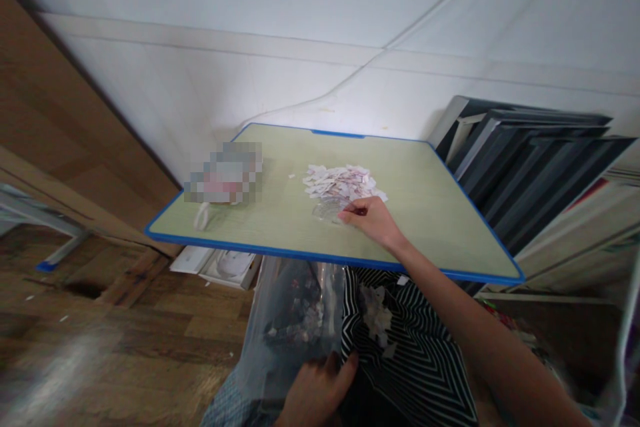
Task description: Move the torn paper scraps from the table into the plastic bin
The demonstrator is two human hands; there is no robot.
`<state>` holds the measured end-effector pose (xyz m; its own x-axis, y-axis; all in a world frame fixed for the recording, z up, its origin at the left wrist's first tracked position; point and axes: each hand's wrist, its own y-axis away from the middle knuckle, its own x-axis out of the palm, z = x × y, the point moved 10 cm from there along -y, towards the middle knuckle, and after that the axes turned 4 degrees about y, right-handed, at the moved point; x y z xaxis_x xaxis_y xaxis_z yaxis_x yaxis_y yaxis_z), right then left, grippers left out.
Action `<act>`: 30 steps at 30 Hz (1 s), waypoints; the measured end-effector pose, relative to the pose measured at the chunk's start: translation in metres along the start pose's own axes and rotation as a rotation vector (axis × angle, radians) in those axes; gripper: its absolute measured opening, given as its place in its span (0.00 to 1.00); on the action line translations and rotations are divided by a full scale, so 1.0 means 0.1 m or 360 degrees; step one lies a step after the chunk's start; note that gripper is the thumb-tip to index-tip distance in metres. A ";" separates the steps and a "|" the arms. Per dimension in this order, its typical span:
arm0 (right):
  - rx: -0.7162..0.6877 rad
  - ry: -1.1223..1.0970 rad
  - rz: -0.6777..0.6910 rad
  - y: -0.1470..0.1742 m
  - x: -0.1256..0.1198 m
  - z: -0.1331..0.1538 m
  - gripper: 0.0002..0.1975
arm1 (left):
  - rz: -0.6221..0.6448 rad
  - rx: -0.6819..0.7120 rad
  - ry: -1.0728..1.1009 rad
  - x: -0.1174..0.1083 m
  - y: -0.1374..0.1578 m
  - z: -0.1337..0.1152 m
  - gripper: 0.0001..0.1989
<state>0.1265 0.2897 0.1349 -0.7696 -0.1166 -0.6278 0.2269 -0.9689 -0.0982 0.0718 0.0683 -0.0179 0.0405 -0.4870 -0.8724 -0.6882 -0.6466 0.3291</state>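
Observation:
On the table, a pile of torn paper scraps (345, 180) lies near the middle, white with some pinkish pieces. My right hand (367, 217) is closed at the near side of the pile, thumb and fingers pinching a clear, thin plastic piece (326, 209) whose exact kind I cannot make out. Below the table edge, my left hand (317, 387) is closed on the edge of a black-and-white striped cloth (425, 353) across my lap. More paper scraps (377, 313) rest in the cloth's fold. Beside it, a clear plastic bag or bin (270, 340) holds further scraps.
The pale green table (415, 227) has a blue rim. A pixelated object (225, 173) with a white loop (201, 217) sits at its left. Dark framed panels (525, 167) lean on the right. Under the table is an open white box (230, 267); cardboard (75, 120) stands left.

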 end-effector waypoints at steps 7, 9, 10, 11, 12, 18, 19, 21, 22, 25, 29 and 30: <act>-0.0010 0.0137 0.0051 0.13 0.02 0.01 0.08 | -0.0041 -0.0009 0.0019 -0.04 0.03 -0.02 0.27; -0.0054 0.0124 0.0061 0.14 0.05 0.05 0.07 | -0.0022 -0.0014 0.0007 -0.05 0.04 -0.02 0.27; -0.0080 0.0122 0.0071 0.14 0.07 0.07 0.07 | -0.0011 -0.0021 0.0004 -0.06 0.03 -0.02 0.26; -0.0101 0.0121 0.0082 0.15 0.08 0.09 0.07 | -0.0003 -0.0025 0.0007 -0.07 0.03 -0.02 0.26; -0.0113 0.0118 0.0097 0.15 0.10 0.11 0.07 | 0.0004 -0.0021 0.0016 -0.07 0.03 -0.02 0.25; -0.0147 0.0075 0.0233 0.24 0.28 0.19 0.08 | -0.0026 0.0004 0.0006 -0.03 0.02 -0.02 0.26; -0.0163 0.0064 0.0248 0.26 0.30 0.21 0.08 | -0.0043 0.0001 0.0007 -0.03 0.02 -0.01 0.26; -0.0184 0.0046 0.0259 0.28 0.34 0.24 0.08 | -0.0057 0.0003 0.0026 -0.03 0.03 -0.02 0.26; -0.0186 0.0040 0.0254 0.28 0.35 0.25 0.08 | -0.0056 0.0002 0.0036 -0.04 0.03 -0.02 0.26; -0.0164 0.0025 0.0242 0.29 0.34 0.24 0.08 | -0.0023 0.0019 0.0049 -0.05 0.04 -0.04 0.27; -0.0161 -0.0033 0.0273 0.32 0.34 0.24 0.08 | 0.0026 0.0022 0.0033 -0.04 0.02 -0.04 0.26; -0.0166 -0.0057 0.0292 0.32 0.34 0.25 0.08 | 0.0028 0.0015 0.0030 -0.03 0.02 -0.03 0.26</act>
<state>0.0926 0.2489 0.1293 -0.7299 -0.2984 -0.6150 0.4244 -0.9031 -0.0654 0.0724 0.0668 -0.0135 0.0421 -0.5091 -0.8597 -0.6955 -0.6326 0.3406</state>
